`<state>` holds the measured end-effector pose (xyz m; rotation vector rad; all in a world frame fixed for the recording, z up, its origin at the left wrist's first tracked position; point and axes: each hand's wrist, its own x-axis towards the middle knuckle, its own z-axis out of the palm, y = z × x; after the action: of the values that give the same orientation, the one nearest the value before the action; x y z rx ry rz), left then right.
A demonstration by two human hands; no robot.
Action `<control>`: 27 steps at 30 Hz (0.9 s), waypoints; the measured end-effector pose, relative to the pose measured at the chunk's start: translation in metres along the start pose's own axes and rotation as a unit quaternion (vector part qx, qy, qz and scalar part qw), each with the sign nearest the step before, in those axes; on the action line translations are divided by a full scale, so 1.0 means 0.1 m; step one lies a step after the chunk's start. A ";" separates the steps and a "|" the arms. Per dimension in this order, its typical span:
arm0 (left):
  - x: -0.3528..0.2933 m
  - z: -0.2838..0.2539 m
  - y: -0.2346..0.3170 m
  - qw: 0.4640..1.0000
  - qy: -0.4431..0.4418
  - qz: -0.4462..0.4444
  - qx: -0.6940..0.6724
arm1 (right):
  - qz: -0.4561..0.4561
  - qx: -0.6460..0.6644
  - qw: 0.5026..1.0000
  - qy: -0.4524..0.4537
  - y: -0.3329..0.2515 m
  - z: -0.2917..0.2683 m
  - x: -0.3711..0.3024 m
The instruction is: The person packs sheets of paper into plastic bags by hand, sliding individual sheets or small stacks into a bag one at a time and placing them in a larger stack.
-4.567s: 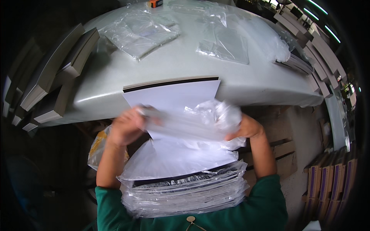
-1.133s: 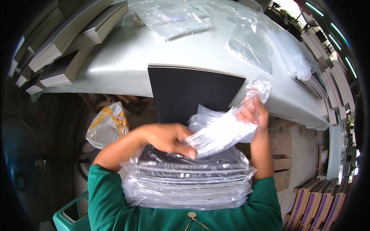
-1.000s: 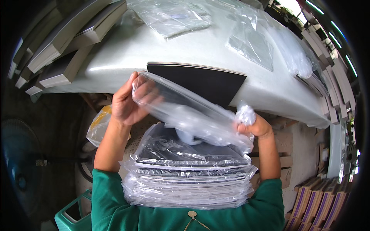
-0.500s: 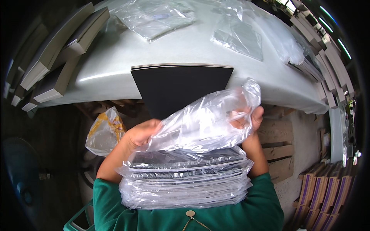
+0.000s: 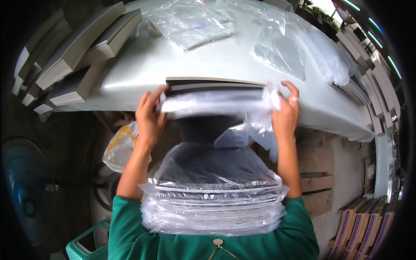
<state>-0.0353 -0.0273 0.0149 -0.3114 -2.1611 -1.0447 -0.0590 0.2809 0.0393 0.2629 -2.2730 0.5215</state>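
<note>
A clear plastic bag (image 5: 208, 103), smeared by motion, is stretched between my hands over the far end of a short pile of black boards (image 5: 203, 126). My left hand (image 5: 151, 115) grips the bag's left end with its fingers curled. At the other end, my right hand (image 5: 286, 113) pinches the bunched plastic, its index finger raised and a ring showing. A loose flap of the bag hangs down beside the right wrist. Closer to my body, between my forearms, lies a thick stack of black boards in clear bags (image 5: 212, 212).
A pale covered table (image 5: 130, 82) bears loose clear bags (image 5: 195, 30) and grey-edged board stacks (image 5: 102, 47) on the left, with more stacks at right. Below are a yellow-marked plastic bag (image 5: 119, 147), a green stool (image 5: 89, 242), a blue fan (image 5: 28, 190) and wooden pallets (image 5: 316, 177).
Both hands have moved forward and spread apart, carrying the bag from above the bagged stack to the far end of the black boards. The view has shifted slightly.
</note>
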 end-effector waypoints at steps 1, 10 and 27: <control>-0.10 -0.07 -0.02 0.998 0.023 0.048 -0.028 | -0.021 0.016 1.000 -0.005 -0.01 -0.06 -0.11; -0.37 0.02 -0.15 0.988 0.059 0.139 0.020 | -0.160 0.078 0.982 0.063 0.17 -0.21 -0.54; -0.36 -0.24 0.04 0.630 -0.281 -0.482 -0.541 | 0.432 0.667 0.529 -0.297 0.55 -0.20 -1.00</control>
<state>0.0045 -0.0400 0.0025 0.0874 -1.7839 -3.2323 0.0033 0.3418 -0.0376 -0.0430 -1.8185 3.0848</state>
